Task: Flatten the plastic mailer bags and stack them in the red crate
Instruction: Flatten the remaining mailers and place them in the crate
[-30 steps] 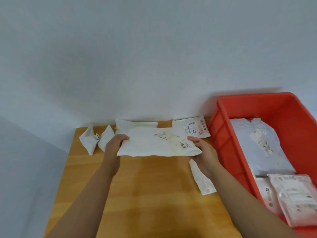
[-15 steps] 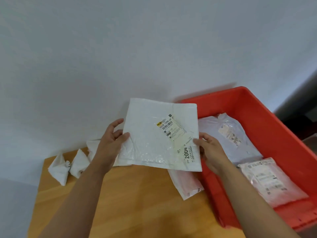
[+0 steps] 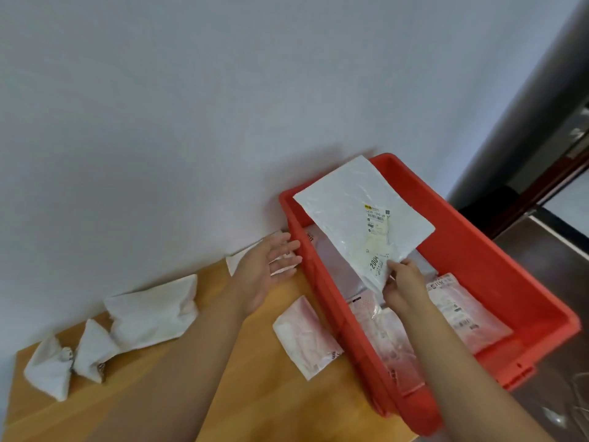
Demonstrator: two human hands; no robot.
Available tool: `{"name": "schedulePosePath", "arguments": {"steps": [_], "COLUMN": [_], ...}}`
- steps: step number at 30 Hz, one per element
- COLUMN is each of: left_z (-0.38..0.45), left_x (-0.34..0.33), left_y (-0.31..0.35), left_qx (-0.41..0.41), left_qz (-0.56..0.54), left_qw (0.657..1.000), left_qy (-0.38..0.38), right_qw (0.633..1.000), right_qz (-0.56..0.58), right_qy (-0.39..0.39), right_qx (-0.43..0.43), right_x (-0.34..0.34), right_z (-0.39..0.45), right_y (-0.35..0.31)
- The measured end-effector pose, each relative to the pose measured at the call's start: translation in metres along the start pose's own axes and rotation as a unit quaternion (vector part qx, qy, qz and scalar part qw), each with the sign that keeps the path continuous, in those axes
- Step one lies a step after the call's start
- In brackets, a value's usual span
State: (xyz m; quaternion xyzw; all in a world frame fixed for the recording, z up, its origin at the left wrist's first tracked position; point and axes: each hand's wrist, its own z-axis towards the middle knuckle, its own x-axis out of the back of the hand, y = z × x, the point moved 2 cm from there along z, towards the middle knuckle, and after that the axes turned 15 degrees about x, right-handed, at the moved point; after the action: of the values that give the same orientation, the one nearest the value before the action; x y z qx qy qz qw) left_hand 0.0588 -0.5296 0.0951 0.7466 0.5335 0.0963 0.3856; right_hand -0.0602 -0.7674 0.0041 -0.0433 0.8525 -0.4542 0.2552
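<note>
Pinched at one corner by the right hand, the white mailer may sag and crumple in the red crate at 3 o'clock; the left hand is released.

crate right of table

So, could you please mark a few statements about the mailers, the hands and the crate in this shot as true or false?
1. The right hand pinches the white mailer by a corner. True.
2. That mailer lies flat on the wooden table. False: it is held up over the red crate.
3. The left hand holds a mailer. False: it is open, holding nothing.
4. A pinkish mailer lies on the table beside the crate. True.
5. The crate is empty. False: bags already lie in it.
</note>
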Motion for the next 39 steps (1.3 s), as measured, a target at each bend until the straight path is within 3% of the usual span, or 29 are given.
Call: {"name": "schedulePosePath", "arguments": {"steps": [5, 13, 17, 20, 23, 27, 32, 39], "left_z": [0.017, 0.02, 0.016, 0.011, 0.012, 0.014, 0.019, 0.022], "left_x": [-0.015, -0.023, -0.032, -0.035, -0.035, -0.033, -0.028, -0.027], "left_y": [-0.029, -0.041, -0.044, -0.045, -0.047, -0.047, -0.051, -0.056], "left_qx": [0.041, 0.059, 0.047, -0.003, -0.021, -0.023, -0.029, -0.024], "left_qz": [0.043, 0.166, 0.254, 0.371, 0.438, 0.455, 0.47, 0.456], "left_qw": [0.998, 0.984, 0.966, 0.928, 0.898, 0.89, 0.882, 0.89], "left_qy": [0.009, -0.008, -0.005, 0.008, 0.008, 0.007, 0.003, -0.003], "right_qw": [0.998, 0.992, 0.988, 0.984, 0.967, 0.93, 0.896, 0.848], "right_qz": [0.026, -0.083, -0.13, -0.168, -0.248, -0.364, -0.44, -0.528], "right_qy": [0.055, 0.094, 0.083, 0.064, 0.044, 0.038, 0.049, 0.034], "right_qx": [-0.016, -0.025, -0.015, -0.017, -0.027, -0.039, 0.006, 0.026], "right_x": [0.018, 0.02, 0.003, -0.005, 0.003, 0.033, 0.002, -0.002], "right_z": [0.021, 0.042, 0.044, 0.055, 0.08, 0.125, 0.053, 0.042], "right_y": [0.015, 0.054, 0.07, 0.087, 0.11, 0.151, 0.092, 0.076]}}
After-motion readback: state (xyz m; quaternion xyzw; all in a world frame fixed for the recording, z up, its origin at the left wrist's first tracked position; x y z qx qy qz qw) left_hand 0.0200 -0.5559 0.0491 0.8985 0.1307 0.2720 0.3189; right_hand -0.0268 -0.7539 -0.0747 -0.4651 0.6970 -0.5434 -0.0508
